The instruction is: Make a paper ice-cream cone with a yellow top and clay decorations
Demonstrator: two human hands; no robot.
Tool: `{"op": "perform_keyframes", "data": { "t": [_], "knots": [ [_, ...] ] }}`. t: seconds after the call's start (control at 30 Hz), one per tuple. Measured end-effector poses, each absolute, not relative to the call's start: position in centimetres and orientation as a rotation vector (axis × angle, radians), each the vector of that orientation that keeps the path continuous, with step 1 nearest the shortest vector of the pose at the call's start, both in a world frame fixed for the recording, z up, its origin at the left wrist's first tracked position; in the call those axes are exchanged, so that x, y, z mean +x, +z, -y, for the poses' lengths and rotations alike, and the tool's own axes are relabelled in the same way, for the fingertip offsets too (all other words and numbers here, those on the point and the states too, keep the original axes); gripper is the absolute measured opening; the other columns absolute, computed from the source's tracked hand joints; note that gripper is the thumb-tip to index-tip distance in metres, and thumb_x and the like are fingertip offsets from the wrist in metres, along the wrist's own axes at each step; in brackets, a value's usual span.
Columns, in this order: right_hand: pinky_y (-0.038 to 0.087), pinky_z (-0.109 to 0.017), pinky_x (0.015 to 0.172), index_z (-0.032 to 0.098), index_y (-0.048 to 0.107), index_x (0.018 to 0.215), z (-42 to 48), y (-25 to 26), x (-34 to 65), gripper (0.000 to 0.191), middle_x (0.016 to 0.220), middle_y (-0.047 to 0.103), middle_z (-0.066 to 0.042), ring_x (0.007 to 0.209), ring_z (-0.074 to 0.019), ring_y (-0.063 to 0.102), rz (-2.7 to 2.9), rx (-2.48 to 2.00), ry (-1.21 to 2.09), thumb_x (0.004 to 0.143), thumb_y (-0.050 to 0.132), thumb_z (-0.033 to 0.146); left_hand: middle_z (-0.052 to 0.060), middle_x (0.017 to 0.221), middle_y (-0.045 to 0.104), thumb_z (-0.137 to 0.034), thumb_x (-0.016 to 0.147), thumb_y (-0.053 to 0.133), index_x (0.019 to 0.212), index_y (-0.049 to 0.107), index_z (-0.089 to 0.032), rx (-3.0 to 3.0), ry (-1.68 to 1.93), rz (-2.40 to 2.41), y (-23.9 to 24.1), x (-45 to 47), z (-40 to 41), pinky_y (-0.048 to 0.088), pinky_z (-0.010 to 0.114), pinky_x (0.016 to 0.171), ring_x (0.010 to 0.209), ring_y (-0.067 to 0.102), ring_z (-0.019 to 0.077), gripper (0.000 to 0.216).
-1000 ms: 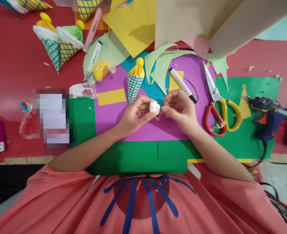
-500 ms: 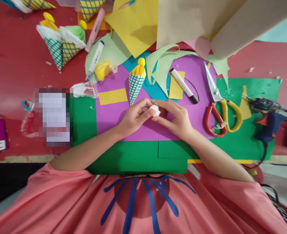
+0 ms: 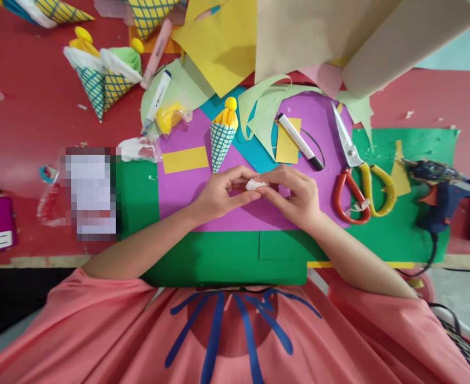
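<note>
Over the purple sheet (image 3: 179, 192), my left hand (image 3: 219, 192) and my right hand (image 3: 294, 194) meet fingertip to fingertip. Both pinch a small white lump (image 3: 254, 184), soft like clay or tissue, now pressed flat and mostly hidden by the fingers. Just beyond the hands lies a paper cone (image 3: 222, 136) with a blue grid pattern, a yellow filling and a yellow ball on top.
A black-tipped marker (image 3: 299, 140) and red-and-yellow scissors (image 3: 355, 176) lie right of my hands. A blue glue gun (image 3: 438, 189) rests on the green sheet (image 3: 403, 240). More patterned cones (image 3: 103, 80), markers and cut paper crowd the red table's far side.
My right hand has come down and closed in against the left. The white lump, a rounded ball a second ago, is now squeezed flatter between both hands' fingers.
</note>
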State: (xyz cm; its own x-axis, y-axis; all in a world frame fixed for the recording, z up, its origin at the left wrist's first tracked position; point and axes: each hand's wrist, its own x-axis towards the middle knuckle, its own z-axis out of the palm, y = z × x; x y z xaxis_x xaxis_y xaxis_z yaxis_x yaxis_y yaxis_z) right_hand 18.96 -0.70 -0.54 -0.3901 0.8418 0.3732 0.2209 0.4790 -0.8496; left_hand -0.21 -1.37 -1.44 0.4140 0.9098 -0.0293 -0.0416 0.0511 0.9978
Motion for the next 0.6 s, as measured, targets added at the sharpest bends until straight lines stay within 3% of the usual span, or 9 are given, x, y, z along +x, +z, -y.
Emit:
{"op": "perform_keyframes", "data": {
  "t": [0.1,0.17,0.33,0.43,0.5,0.6],
  "knots": [
    [0.05,-0.03,0.058,0.028,0.053,0.133,0.57,-0.67,19.27,0.049,0.08,0.061,-0.001,0.063,-0.0141,0.054,1.81,-0.942,1.036,0.093,0.057,0.055,0.001,0.086,0.074,-0.046,0.083,0.073,0.095,0.064,-0.018,1.299,0.894,-0.871,-1.21,-0.28,1.42,0.059,0.02,0.069,0.075,0.072,0.0109,0.031],
    [0.05,-0.03,0.057,0.029,0.048,0.139,0.45,-0.71,19.42,0.059,0.079,0.058,0.0,0.062,-0.0142,0.054,1.818,-0.958,1.057,0.092,0.053,0.063,0.0,0.082,0.074,-0.048,0.088,0.067,0.095,0.063,-0.019,1.279,0.9,-0.899,-1.06,-0.32,1.45,0.058,0.019,0.064,0.069,0.071,0.0096,0.03],
    [0.045,-0.026,0.056,0.02,0.063,0.112,0.43,-0.63,19.06,0.043,0.081,0.064,-0.003,0.064,-0.0131,0.056,2.052,-0.888,0.721,0.087,0.068,0.054,-0.002,0.066,0.069,-0.051,0.093,0.059,0.083,0.061,-0.018,1.43,0.894,-0.989,-0.77,-0.45,1.5,0.047,0.016,0.052,0.057,0.064,0.0072,0.035],
    [0.041,-0.025,0.054,0.018,0.064,0.098,0.59,-0.55,18.77,0.027,0.072,0.064,-0.002,0.059,-0.0124,0.054,2.172,-0.918,0.577,0.093,0.062,0.045,-0.003,0.061,0.064,-0.057,0.09,0.059,0.075,0.062,-0.017,1.63,0.886,-1.091,-0.67,-0.65,1.53,0.04,0.018,0.049,0.055,0.057,0.0071,0.042],
    [0.037,-0.025,0.052,0.019,0.062,0.09,0.63,-0.45,18.76,0.024,0.066,0.061,0.0,0.055,-0.0113,0.051,2.199,-0.91,0.544,0.095,0.059,0.042,-0.002,0.058,0.061,-0.064,0.092,0.05,0.072,0.061,-0.017,1.723,0.917,-1.097,-0.7,-0.8,1.52,0.038,0.02,0.048,0.053,0.054,0.0077,0.052],
    [0.033,-0.023,0.048,0.018,0.06,0.083,0.5,-0.27,18.96,0.026,0.059,0.056,0.003,0.049,-0.0083,0.046,2.125,-0.885,0.657,0.096,0.057,0.04,0.0,0.066,0.065,-0.061,0.095,0.043,0.084,0.062,-0.018,1.695,0.999,-1.038,-0.95,-0.93,1.53,0.045,0.02,0.051,0.057,0.06,0.009,0.048]
  ]
}}
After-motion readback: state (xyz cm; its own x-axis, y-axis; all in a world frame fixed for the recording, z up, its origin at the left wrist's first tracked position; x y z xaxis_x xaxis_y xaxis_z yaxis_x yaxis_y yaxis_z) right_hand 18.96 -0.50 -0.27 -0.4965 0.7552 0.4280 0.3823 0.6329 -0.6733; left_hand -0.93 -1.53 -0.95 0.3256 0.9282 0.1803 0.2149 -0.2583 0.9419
